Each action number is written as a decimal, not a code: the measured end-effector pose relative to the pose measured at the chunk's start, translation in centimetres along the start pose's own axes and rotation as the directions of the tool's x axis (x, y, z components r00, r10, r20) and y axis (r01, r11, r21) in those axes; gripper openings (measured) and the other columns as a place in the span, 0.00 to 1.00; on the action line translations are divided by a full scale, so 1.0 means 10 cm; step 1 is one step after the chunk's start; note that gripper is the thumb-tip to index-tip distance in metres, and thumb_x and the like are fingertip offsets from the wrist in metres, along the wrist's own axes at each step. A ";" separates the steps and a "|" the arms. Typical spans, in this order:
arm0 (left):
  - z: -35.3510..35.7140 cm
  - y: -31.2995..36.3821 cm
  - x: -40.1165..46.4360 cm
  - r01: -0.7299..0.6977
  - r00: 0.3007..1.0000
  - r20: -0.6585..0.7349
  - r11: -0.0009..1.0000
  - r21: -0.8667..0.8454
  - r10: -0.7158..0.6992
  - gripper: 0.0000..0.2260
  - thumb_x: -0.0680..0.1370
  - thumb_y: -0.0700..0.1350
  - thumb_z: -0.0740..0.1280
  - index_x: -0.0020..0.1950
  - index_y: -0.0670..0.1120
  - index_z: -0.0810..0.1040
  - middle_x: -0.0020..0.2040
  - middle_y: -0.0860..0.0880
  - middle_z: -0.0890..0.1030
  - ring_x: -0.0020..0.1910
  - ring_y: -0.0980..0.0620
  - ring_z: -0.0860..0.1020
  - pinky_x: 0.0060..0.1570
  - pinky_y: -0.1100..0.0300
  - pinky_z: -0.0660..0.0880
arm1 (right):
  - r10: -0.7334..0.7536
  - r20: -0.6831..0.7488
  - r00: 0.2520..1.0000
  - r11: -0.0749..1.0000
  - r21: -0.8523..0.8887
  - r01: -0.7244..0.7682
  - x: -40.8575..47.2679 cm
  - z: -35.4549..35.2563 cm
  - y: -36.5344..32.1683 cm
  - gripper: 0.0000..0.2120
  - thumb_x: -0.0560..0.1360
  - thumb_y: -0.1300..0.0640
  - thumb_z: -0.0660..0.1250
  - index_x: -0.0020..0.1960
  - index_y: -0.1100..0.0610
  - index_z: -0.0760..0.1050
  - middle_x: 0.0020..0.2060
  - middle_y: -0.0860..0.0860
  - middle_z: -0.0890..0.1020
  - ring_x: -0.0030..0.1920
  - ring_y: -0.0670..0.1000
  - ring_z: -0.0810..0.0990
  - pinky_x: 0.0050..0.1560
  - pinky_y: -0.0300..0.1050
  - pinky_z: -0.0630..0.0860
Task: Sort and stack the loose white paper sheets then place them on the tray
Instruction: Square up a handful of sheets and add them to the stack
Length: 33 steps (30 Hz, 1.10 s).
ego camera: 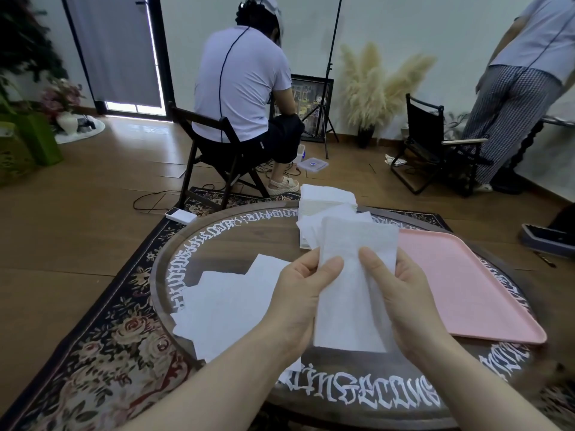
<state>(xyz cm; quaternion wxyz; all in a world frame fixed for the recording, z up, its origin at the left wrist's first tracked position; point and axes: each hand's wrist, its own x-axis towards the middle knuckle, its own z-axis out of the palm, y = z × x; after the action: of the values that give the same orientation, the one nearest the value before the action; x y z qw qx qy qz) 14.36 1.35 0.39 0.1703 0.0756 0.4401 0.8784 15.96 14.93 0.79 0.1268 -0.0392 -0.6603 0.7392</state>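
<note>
held stack (351, 284): 1, gripped by left hand (298, 293) and right hand (401, 290) | loose sheets (224, 306): several, table's (236, 241) left edge | far pile (326, 200): 1 | pink tray (466, 290): 1, right edge

The pink tray (466, 275) lies bare on the right of the tabletop (224, 244). Loose sheets (227, 303) crowd the left, and a paper stack (326, 200) blocks the far edge.
</note>
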 end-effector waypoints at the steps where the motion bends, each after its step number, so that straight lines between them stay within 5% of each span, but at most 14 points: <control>1: 0.01 0.00 0.00 0.000 1.000 -0.002 1.000 -0.003 0.000 0.08 0.75 0.41 0.68 0.52 0.44 0.84 0.50 0.43 0.86 0.46 0.49 0.85 0.43 0.58 0.81 | -0.003 0.000 1.000 1.000 0.000 0.003 0.00 0.00 0.00 0.11 0.77 0.53 0.66 0.58 0.53 0.78 0.47 0.50 0.87 0.46 0.51 0.86 0.39 0.42 0.83; 7: -0.02 0.01 0.00 0.002 1.000 -0.008 0.999 0.039 -0.001 0.09 0.78 0.43 0.66 0.53 0.45 0.84 0.52 0.43 0.85 0.49 0.47 0.85 0.47 0.56 0.82 | -0.005 0.014 1.000 1.000 -0.009 0.005 -0.01 0.01 -0.03 0.15 0.74 0.51 0.69 0.58 0.55 0.77 0.49 0.51 0.86 0.46 0.52 0.86 0.40 0.43 0.82; 11: -0.09 0.07 0.01 -0.054 0.999 0.023 0.968 0.245 0.050 0.09 0.81 0.43 0.64 0.53 0.46 0.84 0.51 0.44 0.86 0.49 0.47 0.84 0.50 0.54 0.80 | -0.265 -0.069 0.962 0.938 -0.249 0.241 0.03 -0.06 -0.14 0.20 0.66 0.46 0.72 0.55 0.52 0.74 0.49 0.49 0.82 0.47 0.45 0.81 0.43 0.33 0.75; 13: -0.12 0.10 -0.02 -0.070 0.996 0.073 0.932 0.355 0.047 0.09 0.80 0.44 0.65 0.52 0.48 0.85 0.48 0.46 0.86 0.44 0.50 0.83 0.44 0.59 0.79 | -0.394 0.015 0.919 0.840 -0.399 0.366 0.05 -0.13 -0.21 0.20 0.66 0.47 0.75 0.56 0.48 0.74 0.55 0.46 0.78 0.54 0.40 0.76 0.49 0.28 0.69; 16: -0.14 0.12 -0.07 -0.049 0.989 0.149 0.900 0.433 -0.017 0.08 0.80 0.44 0.65 0.51 0.48 0.85 0.43 0.49 0.85 0.40 0.53 0.82 0.38 0.64 0.77 | -0.353 0.207 0.912 0.767 -0.494 0.409 0.08 -0.23 -0.24 0.18 0.65 0.46 0.79 0.52 0.48 0.78 0.62 0.43 0.75 0.66 0.42 0.70 0.61 0.30 0.65; 20: -0.17 0.15 -0.10 -0.075 0.985 0.171 0.899 0.432 0.000 0.08 0.79 0.45 0.66 0.50 0.48 0.85 0.43 0.48 0.85 0.40 0.53 0.81 0.38 0.64 0.76 | -0.252 0.270 0.929 0.830 -0.434 0.351 0.07 -0.25 -0.17 0.11 0.62 0.48 0.76 0.41 0.49 0.80 0.62 0.41 0.77 0.68 0.44 0.70 0.66 0.45 0.67; 25: -0.21 0.15 -0.06 -0.060 0.993 0.111 0.953 0.297 0.028 0.12 0.73 0.48 0.71 0.52 0.43 0.84 0.49 0.41 0.85 0.44 0.47 0.82 0.44 0.55 0.79 | -0.153 0.217 0.964 0.959 -0.202 0.198 0.12 -0.31 -0.12 0.13 0.62 0.54 0.78 0.46 0.54 0.83 0.59 0.48 0.81 0.61 0.53 0.78 0.59 0.53 0.74; 28: -0.20 0.15 -0.04 -0.050 0.993 0.118 0.967 0.251 0.021 0.12 0.74 0.49 0.71 0.53 0.44 0.85 0.51 0.41 0.85 0.46 0.47 0.83 0.46 0.55 0.80 | -0.035 0.214 0.976 0.995 -0.083 0.054 0.11 -0.29 -0.04 0.24 0.62 0.55 0.77 0.56 0.60 0.81 0.53 0.56 0.85 0.54 0.57 0.84 0.49 0.45 0.81; 33: -0.20 0.21 0.00 -0.177 0.980 -0.040 0.948 0.263 0.195 0.09 0.72 0.51 0.70 0.49 0.52 0.87 0.48 0.50 0.86 0.44 0.55 0.82 0.41 0.61 0.78 | -0.045 0.215 0.976 0.998 0.051 0.035 0.15 -0.32 -0.04 0.26 0.60 0.46 0.81 0.53 0.59 0.82 0.51 0.55 0.86 0.50 0.52 0.85 0.46 0.37 0.79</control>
<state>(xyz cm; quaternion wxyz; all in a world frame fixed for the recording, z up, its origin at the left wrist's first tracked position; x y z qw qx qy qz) 13.34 -1.34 0.90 0.0609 0.1095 0.5469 0.8278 15.28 18.40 0.91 0.0699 0.0578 -0.6533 0.7517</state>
